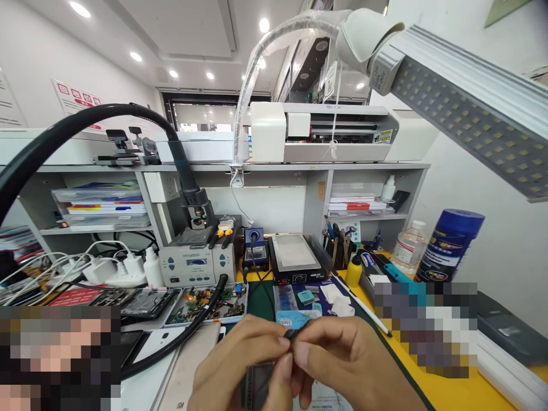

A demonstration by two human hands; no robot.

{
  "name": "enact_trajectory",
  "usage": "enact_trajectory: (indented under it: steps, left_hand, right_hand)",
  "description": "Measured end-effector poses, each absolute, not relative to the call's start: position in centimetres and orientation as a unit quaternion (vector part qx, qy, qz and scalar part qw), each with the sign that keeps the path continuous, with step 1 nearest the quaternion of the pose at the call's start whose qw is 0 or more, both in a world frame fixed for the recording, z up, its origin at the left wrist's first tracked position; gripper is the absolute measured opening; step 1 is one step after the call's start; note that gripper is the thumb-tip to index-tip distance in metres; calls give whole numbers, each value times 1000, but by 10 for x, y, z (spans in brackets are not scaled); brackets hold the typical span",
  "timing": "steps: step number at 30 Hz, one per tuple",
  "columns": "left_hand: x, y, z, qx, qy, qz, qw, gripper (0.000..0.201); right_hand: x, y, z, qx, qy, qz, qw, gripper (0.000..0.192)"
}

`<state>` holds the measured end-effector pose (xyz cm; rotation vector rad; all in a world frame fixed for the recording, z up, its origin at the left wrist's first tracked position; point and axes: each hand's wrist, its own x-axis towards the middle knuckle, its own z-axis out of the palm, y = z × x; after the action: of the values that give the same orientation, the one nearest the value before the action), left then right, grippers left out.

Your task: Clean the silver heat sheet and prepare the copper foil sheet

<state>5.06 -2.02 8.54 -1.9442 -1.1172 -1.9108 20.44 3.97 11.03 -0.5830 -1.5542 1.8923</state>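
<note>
Both hands meet low in the middle of the head view, fingertips close together. My left hand point(242, 359) pinches one side of a small dark piece point(293, 333), and my right hand point(346, 354) grips its other side between thumb and forefinger. Fingers cover most of the piece, so its exact kind does not show. Beneath the left fingers lies a dark, flat, phone-like object point(256, 383), largely hidden. Just beyond the fingertips is a light blue packet point(295, 318).
Behind the hands stand a hot plate point(297, 260), a soldering-iron stand point(256, 260) and a grey hot-air station point(197, 265). Its black hose point(184, 337) crosses the left side over a parts tray point(205, 302). At right are a blue spray can point(449, 245) and a white pen-like stick point(363, 308).
</note>
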Motion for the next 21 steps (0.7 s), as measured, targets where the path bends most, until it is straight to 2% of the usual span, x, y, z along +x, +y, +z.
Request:
enact_trajectory:
  steps: [9,16,21]
  left_hand:
    - [42,-21,85,-503,-434,-711,-232,5]
    - [34,-23,96,-400,-376,-698,-461,12]
    - [29,-22,103,-353,-378,-670,-532,10]
  right_hand:
    - [193,33,119,-243,-592,682,353,33]
    - [187,25,122,-285,-637,621,356,24]
    - [185,26,118,-306,-705,526,363,18]
